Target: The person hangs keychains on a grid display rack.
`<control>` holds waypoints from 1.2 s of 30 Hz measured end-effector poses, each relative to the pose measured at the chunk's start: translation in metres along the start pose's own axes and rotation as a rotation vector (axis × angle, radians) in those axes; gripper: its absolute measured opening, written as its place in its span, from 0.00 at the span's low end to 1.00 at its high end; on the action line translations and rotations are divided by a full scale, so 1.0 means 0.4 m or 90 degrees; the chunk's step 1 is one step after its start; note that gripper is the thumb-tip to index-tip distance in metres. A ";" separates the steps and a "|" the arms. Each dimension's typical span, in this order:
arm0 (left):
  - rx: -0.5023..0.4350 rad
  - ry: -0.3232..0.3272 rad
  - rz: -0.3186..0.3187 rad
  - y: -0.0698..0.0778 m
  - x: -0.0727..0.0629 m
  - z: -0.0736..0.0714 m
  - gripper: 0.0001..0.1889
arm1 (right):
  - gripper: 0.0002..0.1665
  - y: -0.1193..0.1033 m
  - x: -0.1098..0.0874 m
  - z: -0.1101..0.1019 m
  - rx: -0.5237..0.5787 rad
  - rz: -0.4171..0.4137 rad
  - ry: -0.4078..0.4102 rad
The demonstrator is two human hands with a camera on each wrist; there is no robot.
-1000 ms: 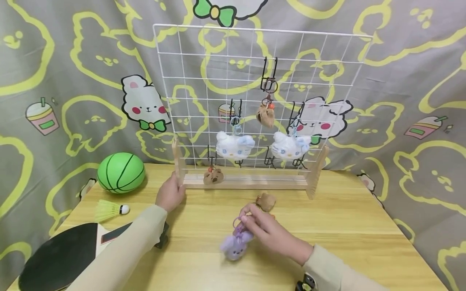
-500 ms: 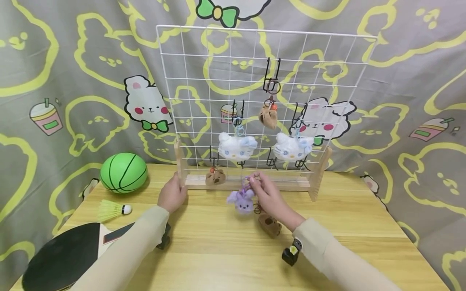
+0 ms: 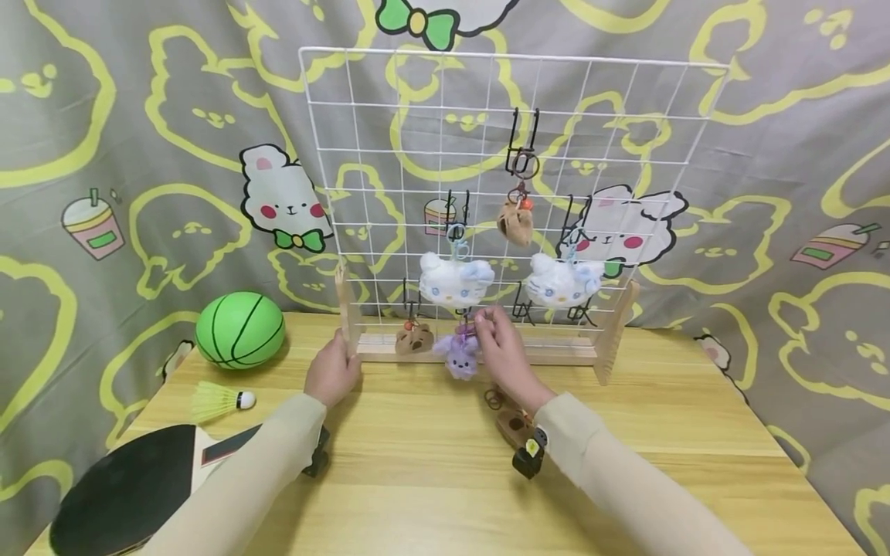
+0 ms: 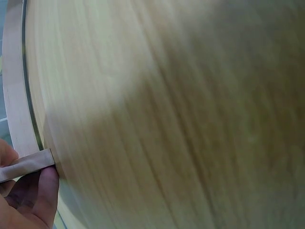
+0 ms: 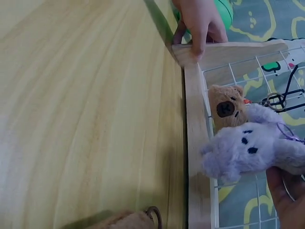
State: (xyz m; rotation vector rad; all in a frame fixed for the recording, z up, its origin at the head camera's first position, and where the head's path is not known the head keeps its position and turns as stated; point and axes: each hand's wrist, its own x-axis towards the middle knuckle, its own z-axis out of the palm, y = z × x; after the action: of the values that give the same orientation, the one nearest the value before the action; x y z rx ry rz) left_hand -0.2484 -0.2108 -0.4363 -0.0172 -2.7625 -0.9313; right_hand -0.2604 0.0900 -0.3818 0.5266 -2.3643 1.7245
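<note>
My right hand (image 3: 504, 351) holds a purple plush rabbit keychain (image 3: 461, 357) by its ring, in front of the grid rack's lower middle. The ring is close to a black hook there; whether it touches is hidden by the fingers. In the right wrist view the plush rabbit (image 5: 243, 148) hangs beside a brown plush animal keychain (image 5: 226, 106). At the rack's left end, my left hand (image 3: 332, 369) grips the upright wooden foot (image 3: 343, 305). The left wrist view has thumb and fingers on both sides of that wooden foot (image 4: 28, 164).
The white wire grid (image 3: 514, 55) carries two white plush cat keychains (image 3: 455, 282) and two brown plush ones (image 3: 516, 222). Another brown plush keychain (image 3: 514, 427) lies on the table under the right wrist. Left are a green ball (image 3: 240, 330), a shuttlecock (image 3: 221, 400) and a table tennis bat (image 3: 125, 490).
My right hand has carried the purple plush rabbit from the table up and forward to the rack's lower hooks. The brown keychain on the table has shifted towards me. My left hand keeps its grip.
</note>
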 end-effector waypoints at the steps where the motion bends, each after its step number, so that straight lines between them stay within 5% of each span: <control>1: -0.001 0.001 0.001 0.002 0.000 -0.001 0.23 | 0.12 0.003 0.004 0.002 0.001 0.001 0.002; 20: 0.005 0.001 0.000 -0.002 0.003 0.008 0.23 | 0.11 0.040 0.006 -0.007 -0.048 0.041 0.004; 27: 0.003 0.000 0.000 -0.006 0.005 0.010 0.23 | 0.15 0.057 -0.024 -0.043 -0.067 0.058 -0.047; 36: 0.014 0.005 0.000 -0.010 0.006 0.012 0.22 | 0.09 0.086 -0.063 -0.100 -0.210 -0.016 -0.171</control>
State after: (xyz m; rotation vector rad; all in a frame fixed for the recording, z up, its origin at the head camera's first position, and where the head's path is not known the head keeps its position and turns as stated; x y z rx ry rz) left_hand -0.2519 -0.2114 -0.4417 -0.0097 -2.7648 -0.8986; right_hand -0.2527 0.1417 -0.4079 0.7660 -2.7368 1.2787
